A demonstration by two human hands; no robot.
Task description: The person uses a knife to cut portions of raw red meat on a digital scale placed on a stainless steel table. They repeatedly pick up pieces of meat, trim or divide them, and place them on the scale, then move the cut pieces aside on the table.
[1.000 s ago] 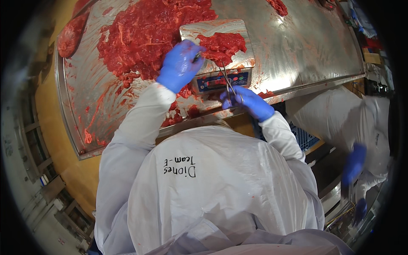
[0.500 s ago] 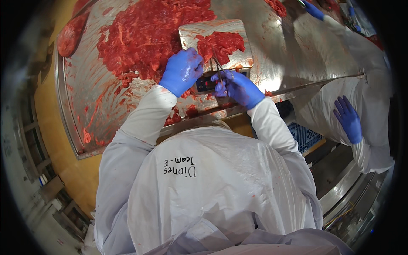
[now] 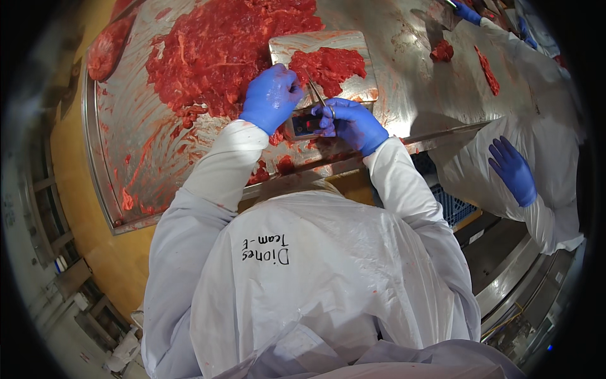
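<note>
My right hand (image 3: 355,125), in a blue glove, grips a pair of scissors (image 3: 317,93) whose blades point up and left over the near side of a steel scale (image 3: 363,44). On the scale's platform lies a red piece of raw meat (image 3: 329,68). My left hand (image 3: 270,100), also gloved in blue, is curled closed at the scale's left edge, beside a large heap of raw meat (image 3: 211,57). Whatever its fingers may hold is hidden. The scale's display (image 3: 307,124) is partly covered by my right hand.
The steel table (image 3: 404,76) has a raised rim. Small scraps (image 3: 285,165) lie along its near edge, with a larger chunk (image 3: 104,57) at far left. Two meat pieces (image 3: 442,51) (image 3: 487,71) lie at right, near a co-worker's gloved hand (image 3: 512,170). A blue crate (image 3: 451,205) stands below.
Two meat pieces now lie on the right part of the table. My right hand has shifted slightly left, turning the scissors. The left hand stays closed in nearly the same place.
</note>
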